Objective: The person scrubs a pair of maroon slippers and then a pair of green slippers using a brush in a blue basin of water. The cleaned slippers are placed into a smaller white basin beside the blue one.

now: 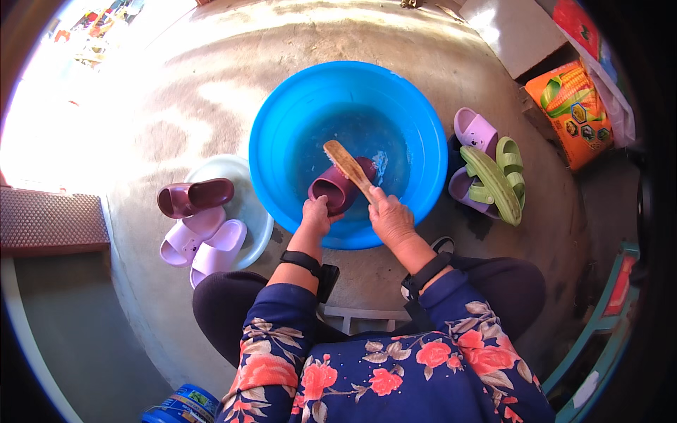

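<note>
The basin (282, 120) was bright blue, the slipper (337, 187) in it maroon, the brush (347, 166) tan; 2 lilac slippers (204, 242) lay left.

Concrete floor (211, 77): blue basin (282, 106), pale basin (250, 204), green and lilac slippers (493, 166), orange sack (575, 113).

The blue tub (185, 407) at the bottom is chopped off by the frame edge. Top left is totally blown out by sun, and the brush (347, 166) bristles face away.
</note>
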A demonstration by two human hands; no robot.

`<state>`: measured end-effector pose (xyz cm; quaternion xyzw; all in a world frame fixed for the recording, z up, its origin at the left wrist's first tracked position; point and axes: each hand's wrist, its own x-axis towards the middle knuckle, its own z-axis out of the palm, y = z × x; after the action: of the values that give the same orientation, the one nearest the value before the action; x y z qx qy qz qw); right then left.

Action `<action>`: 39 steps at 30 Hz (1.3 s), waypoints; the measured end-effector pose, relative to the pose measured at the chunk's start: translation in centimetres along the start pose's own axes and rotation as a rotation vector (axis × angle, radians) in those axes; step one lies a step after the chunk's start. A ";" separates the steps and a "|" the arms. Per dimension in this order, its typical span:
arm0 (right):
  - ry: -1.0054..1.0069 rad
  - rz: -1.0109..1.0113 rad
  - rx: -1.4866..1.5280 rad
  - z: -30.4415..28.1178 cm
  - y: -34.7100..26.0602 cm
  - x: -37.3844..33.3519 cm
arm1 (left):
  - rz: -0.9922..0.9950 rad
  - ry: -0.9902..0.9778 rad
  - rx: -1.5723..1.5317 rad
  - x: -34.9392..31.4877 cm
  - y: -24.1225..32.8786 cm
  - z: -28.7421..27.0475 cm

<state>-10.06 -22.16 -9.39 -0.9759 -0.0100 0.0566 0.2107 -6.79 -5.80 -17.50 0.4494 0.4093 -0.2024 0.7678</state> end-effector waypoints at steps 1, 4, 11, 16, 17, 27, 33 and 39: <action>-0.010 0.013 0.028 0.3 0.7 0.3 | -0.026 -0.006 -0.037 0.0 0.2 0.2; 0.023 0.118 0.107 0.4 2.7 1.5 | -0.073 -0.018 -0.161 -0.3 0.5 0.4; -0.114 0.225 0.058 0.7 3.7 2.5 | 0.037 -0.023 -0.220 -1.2 1.3 -0.1; -0.089 0.229 0.099 0.8 3.7 2.6 | -0.034 -0.002 -0.288 -1.6 1.6 -0.6; -0.056 0.202 0.138 0.3 3.8 2.4 | -0.033 0.005 -0.314 -1.6 1.6 -0.5; -0.057 -0.151 0.261 -5.2 -1.7 -3.3 | -0.011 -0.156 -0.597 0.0 0.9 0.2; -0.355 0.000 0.155 -5.4 -2.5 -4.2 | 0.170 -0.020 -0.482 0.8 -0.1 -0.7; -0.303 0.123 0.723 -2.8 -1.6 -3.1 | 0.216 -0.056 -0.335 -0.3 -0.8 0.8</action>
<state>-12.79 -21.99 -5.84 -0.8183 0.0382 0.2122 0.5328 -7.13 -6.88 -17.48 0.3508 0.3651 -0.0605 0.8602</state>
